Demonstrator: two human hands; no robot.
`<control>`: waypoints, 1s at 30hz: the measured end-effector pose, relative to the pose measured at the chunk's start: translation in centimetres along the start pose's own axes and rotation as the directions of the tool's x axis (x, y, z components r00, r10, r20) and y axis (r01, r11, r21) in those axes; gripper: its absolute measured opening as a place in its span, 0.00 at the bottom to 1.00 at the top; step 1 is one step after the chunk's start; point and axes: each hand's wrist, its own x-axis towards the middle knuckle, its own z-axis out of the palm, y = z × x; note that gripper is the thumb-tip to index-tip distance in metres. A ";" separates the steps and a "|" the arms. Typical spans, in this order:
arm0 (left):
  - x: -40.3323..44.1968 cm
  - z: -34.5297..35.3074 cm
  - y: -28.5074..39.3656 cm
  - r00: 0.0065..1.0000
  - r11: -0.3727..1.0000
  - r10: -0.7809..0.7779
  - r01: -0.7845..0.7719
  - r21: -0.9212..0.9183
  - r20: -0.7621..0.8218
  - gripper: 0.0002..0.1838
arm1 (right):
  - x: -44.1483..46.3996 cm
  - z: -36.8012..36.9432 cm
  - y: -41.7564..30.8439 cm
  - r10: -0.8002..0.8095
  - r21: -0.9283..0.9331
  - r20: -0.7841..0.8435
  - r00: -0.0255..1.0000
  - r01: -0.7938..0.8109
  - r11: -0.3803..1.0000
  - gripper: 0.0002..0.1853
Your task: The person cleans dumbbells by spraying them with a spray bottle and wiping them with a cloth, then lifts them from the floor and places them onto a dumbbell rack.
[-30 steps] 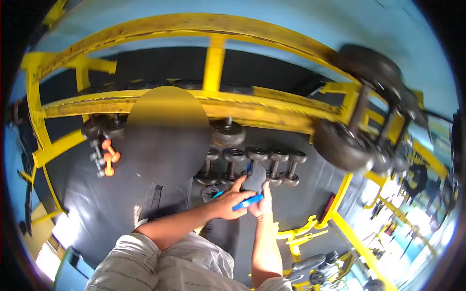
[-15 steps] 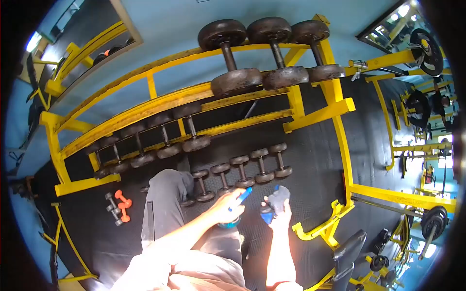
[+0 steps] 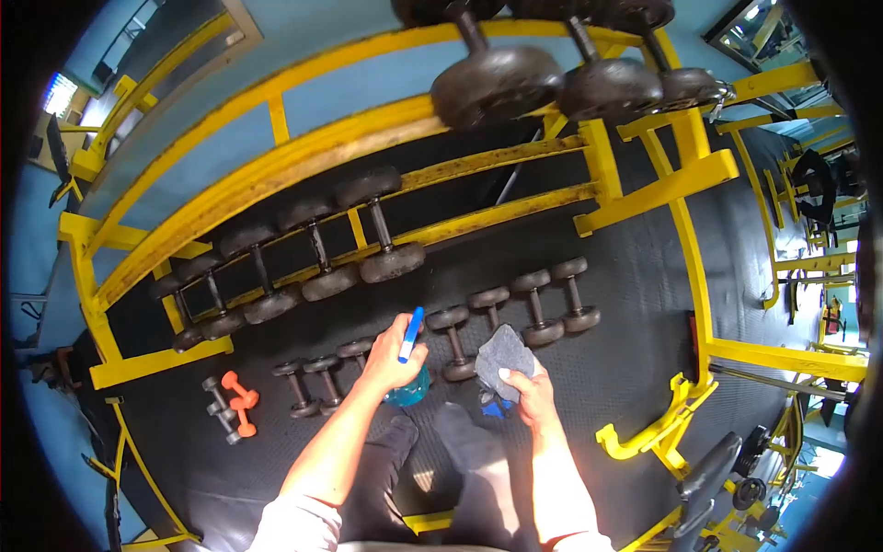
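Observation:
My left hand [image 3: 394, 361] is closed around what looks like a spray bottle [image 3: 409, 391], with a blue top sticking up past my fingers and a teal lower part beneath them. In my right hand [image 3: 531, 391] a grey cloth [image 3: 504, 361] is pinched between thumb and fingers. Just below the cloth shows a small blue and dark item [image 3: 494, 405]; whether my hand holds it too is unclear. Beyond both hands a row of black dumbbells [image 3: 451, 342] stands on the floor, and the cloth covers part of one.
A yellow rack [image 3: 276, 198] carries more black dumbbells [image 3: 391, 262] on its lower tier and large ones [image 3: 497, 85] above. Small orange dumbbells [image 3: 241, 403] and grey dumbbells [image 3: 221, 409] lie at the left. A yellow frame [image 3: 658, 419] stands at the right.
My bent knee has dropped from in front of the rack, and both legs now show lower down. The left hand has shifted left with the bottle. The grey cloth now hangs more spread out.

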 end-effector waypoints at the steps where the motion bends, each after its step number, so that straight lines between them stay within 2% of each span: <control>1: 0.6 0.6 -2.2 0.997 0.999 0.039 -0.039 -0.007 -0.070 0.27 | 1.4 0.5 1.2 -0.061 -0.024 0.020 0.998 0.061 0.998 0.29; 2: 1.2 1.4 -4.5 0.987 0.997 0.075 -0.077 -0.011 -0.142 0.27 | 3.2 0.8 2.6 -0.119 -0.048 0.044 0.992 0.121 0.992 0.28; 3: 2.0 2.5 -7.0 0.962 0.989 0.140 -0.127 0.070 -0.236 0.28 | 5.4 1.3 4.4 -0.139 0.001 0.002 0.990 0.139 0.990 0.28; 7: 5.1 4.9 -13.4 0.907 0.969 0.235 -0.189 0.160 -0.349 0.26 | 15.4 4.0 11.3 -0.230 0.144 -0.096 0.968 0.243 0.959 0.26; 8: 5.7 5.1 -14.7 0.908 0.967 0.237 -0.187 0.170 -0.346 0.26 | 17.6 4.6 12.9 -0.258 0.168 -0.109 0.960 0.273 0.947 0.26; 10: 6.6 5.3 -17.0 0.955 0.986 0.147 -0.120 0.116 -0.258 0.22 | 21.5 5.1 16.5 -0.318 0.158 -0.089 0.944 0.328 0.931 0.26; 12: 7.4 6.3 -19.4 0.932 0.977 0.189 -0.149 0.150 -0.308 0.20 | 24.1 6.8 18.9 -0.506 0.173 -0.139 0.851 0.524 0.834 0.30; 13: 7.8 6.9 -20.6 0.878 0.946 0.305 -0.236 0.220 -0.369 0.19 | 24.8 7.8 19.7 -0.541 0.198 -0.208 0.815 0.577 0.792 0.31; 14: 8.2 7.0 -21.5 0.805 0.901 0.420 -0.314 0.300 -0.420 0.19 | 26.0 8.2 20.5 -0.553 0.220 -0.193 0.810 0.585 0.781 0.31; 15: 8.4 6.7 -22.0 0.847 0.890 0.424 -0.326 0.317 -0.320 0.19 | 27.1 8.5 21.3 -0.643 0.146 -0.274 0.715 0.692 0.707 0.32; 16: 9.0 6.6 -23.0 0.840 0.856 0.467 -0.350 0.380 -0.277 0.20 | 27.9 9.0 21.7 -0.720 0.068 -0.351 0.599 0.783 0.619 0.33; 18: 9.9 6.4 -23.0 0.873 0.845 0.429 -0.297 0.445 -0.233 0.20 | 28.2 9.9 21.8 -0.770 0.165 -0.366 0.522 0.851 0.498 0.34; 20: 10.2 6.4 -22.5 0.828 0.803 0.498 -0.329 0.497 -0.256 0.23 | 28.6 11.2 21.5 -0.791 0.288 -0.411 0.454 0.888 0.360 0.35; 22: 9.3 6.4 -21.4 0.762 0.741 0.579 -0.343 0.577 -0.291 0.27 | 28.3 13.2 20.5 -0.767 0.203 -0.483 0.423 0.906 0.372 0.35; 23: 9.3 6.4 -21.3 0.754 0.715 0.602 -0.364 0.597 -0.261 0.30 | 28.9 13.3 20.8 -0.846 -0.130 -0.468 0.254 0.928 0.350 0.34; 24: 8.9 6.3 -20.4 0.744 0.694 0.622 -0.382 0.610 -0.242 0.29 | 29.0 13.3 21.3 -0.902 -0.237 -0.401 0.162 0.932 0.273 0.36; 25: 8.4 6.4 -19.9 0.697 0.655 0.675 -0.417 0.630 -0.240 0.30 | 29.2 13.3 22.1 -0.940 -0.299 -0.319 0.116 0.929 0.217 0.37; 26: 7.8 6.5 -19.8 0.652 0.617 0.721 -0.448 0.647 -0.236 0.30 | 29.3 13.5 23.2 -0.970 -0.359 -0.232 0.079 0.919 0.161 0.38; 27: 7.0 6.4 -19.7 0.636 0.617 0.729 -0.453 0.644 -0.252 0.30 | 29.3 14.0 24.0 -0.984 -0.423 -0.136 0.113 0.892 0.161 0.39; 28: 6.3 6.1 -19.9 0.704 0.668 0.646 -0.336 0.664 -0.295 0.28 | 29.5 14.9 25.0 -0.987 -0.480 -0.044 0.152 0.863 0.155 0.40; 30: 5.7 5.6 -21.8 0.685 0.724 0.620 -0.314 0.614 -0.382 0.26 | 31.1 17.9 27.9 -0.995 -0.394 -0.070 0.069 0.915 0.091 0.39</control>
